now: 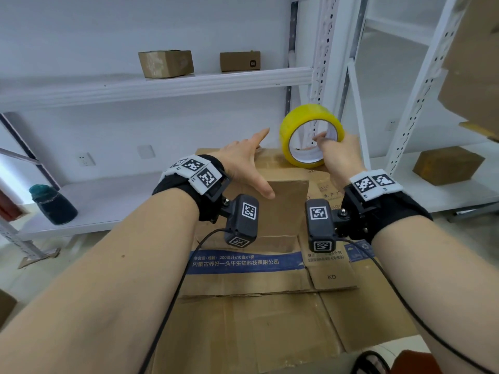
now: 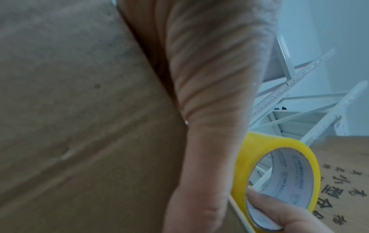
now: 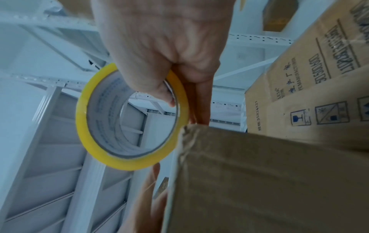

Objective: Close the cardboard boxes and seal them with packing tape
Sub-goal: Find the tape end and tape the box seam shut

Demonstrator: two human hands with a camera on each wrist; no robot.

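Observation:
A large brown cardboard box (image 1: 253, 279) with a blue printed band stands in front of me, its top flaps folded down. My left hand (image 1: 243, 160) lies flat with straight fingers on the far part of the top (image 2: 79, 110). My right hand (image 1: 334, 152) grips a yellow roll of packing tape (image 1: 310, 136) at the box's far right edge, thumb inside the core and fingers round the outside (image 3: 159, 71). The roll (image 3: 129, 119) stands on edge just past the box corner (image 3: 259, 173). The roll (image 2: 277, 178) also shows beside my left palm.
White metal shelving (image 1: 162, 82) stands behind the box, with two small cartons (image 1: 166, 63) on the upper shelf, a dark green bottle (image 1: 52, 203) on the lower shelf at left and a carton (image 1: 448, 164) at right. Another printed carton (image 3: 309, 78) is close on the right.

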